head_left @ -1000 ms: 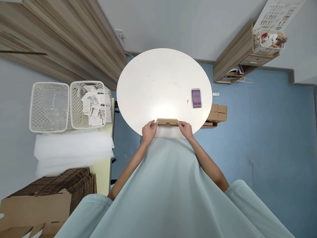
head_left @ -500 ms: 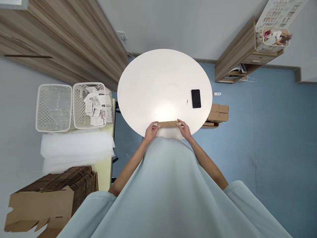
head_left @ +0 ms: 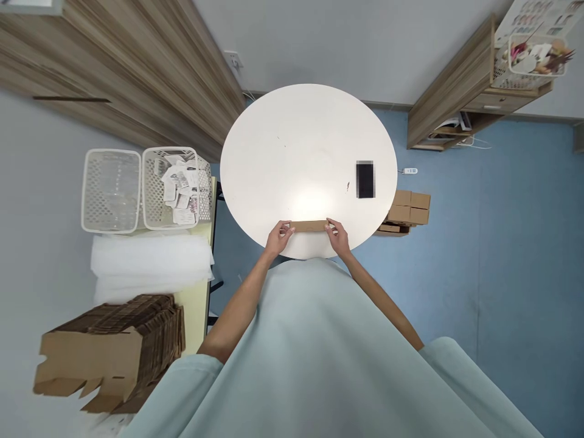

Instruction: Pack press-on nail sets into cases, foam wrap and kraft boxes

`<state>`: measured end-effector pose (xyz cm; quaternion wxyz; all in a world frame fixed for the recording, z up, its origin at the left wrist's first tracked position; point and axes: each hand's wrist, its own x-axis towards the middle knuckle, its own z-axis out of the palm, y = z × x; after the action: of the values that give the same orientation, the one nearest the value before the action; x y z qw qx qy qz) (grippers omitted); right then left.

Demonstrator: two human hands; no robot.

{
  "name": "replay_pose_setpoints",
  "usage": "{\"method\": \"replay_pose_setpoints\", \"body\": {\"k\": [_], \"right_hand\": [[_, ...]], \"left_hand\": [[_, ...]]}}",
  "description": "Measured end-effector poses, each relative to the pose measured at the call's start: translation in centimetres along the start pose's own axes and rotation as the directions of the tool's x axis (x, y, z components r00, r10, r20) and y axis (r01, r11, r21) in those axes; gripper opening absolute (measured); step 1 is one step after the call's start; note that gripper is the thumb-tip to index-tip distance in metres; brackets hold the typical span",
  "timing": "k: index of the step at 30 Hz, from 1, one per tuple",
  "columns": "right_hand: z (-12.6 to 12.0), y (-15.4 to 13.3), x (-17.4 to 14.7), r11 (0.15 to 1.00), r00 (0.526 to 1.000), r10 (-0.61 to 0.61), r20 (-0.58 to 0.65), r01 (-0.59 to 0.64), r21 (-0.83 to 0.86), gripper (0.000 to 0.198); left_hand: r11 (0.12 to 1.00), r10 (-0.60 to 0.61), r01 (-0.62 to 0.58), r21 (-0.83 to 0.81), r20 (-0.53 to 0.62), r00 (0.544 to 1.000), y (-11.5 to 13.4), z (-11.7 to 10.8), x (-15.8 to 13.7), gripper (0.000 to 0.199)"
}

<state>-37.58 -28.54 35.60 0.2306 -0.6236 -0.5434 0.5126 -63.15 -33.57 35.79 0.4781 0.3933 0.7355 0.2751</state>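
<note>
Near the front rim of the round white table (head_left: 292,134), a small brown cardboard box (head_left: 309,226) shows as a narrow strip facing up. Its left end is pinched between the thumb and fingers of my left hand (head_left: 278,238). At the opposite end, my right hand (head_left: 338,237) grips it the same way. The rest of the box is hard to make out against the white surface. To the right of my hands lies a black flat device (head_left: 365,180), partly pixelated, with a small dark mark beside it.
On the left stand two white baskets (head_left: 170,219), one holding printed cards, with white foam sheets (head_left: 150,258) and stacked flat cardboard (head_left: 91,359). Small brown boxes (head_left: 399,213) are beside the table on the right. A wooden cabinet (head_left: 451,91) stands at the back right.
The camera view has shifted slightly, so the surroundings appear a little further right. Both hands keep their hold on the box, with barely any movement.
</note>
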Motion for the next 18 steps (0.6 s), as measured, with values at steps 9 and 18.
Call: {"method": "replay_pose_setpoints", "body": {"k": [9, 18], "right_hand": [[0.5, 1.8, -0.8, 0.984, 0.998, -0.043, -0.045, 0.050, 0.169, 0.061], [0.6, 3.8, -4.5, 0.988, 0.993, 0.032, -0.116, -0.014, 0.153, 0.056]], "left_hand": [[0.998, 0.011, -0.012, -0.056, -0.022, 1.000, -0.6, 0.4, -0.5, 0.039], [0.993, -0.016, 0.007, -0.118, -0.077, 0.997, -2.2, 2.5, -4.1, 0.053]]}}
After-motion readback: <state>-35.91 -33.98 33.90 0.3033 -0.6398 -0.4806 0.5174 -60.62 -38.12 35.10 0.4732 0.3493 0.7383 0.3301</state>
